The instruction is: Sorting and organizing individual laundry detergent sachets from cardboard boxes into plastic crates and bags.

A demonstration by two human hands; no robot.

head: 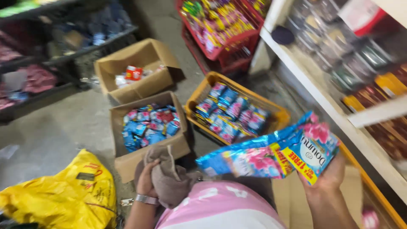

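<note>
Two hands busy over concrete floor (63, 127) (shop aisle): left (146, 180) clutching cloth (167, 178), rt (326, 176) gripping sachets (271, 154).

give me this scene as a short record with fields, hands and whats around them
left hand: grips a grey-brown cloth
right hand: holds a strip of blue sachets with pink flowers
near box: cardboard box filled with blue and pink sachets
far box: cardboard box, only a few packets inside
basket: yellow basket of similar sachets
floor left: yellow bag
right side: white shelf with blurred goods
</note>
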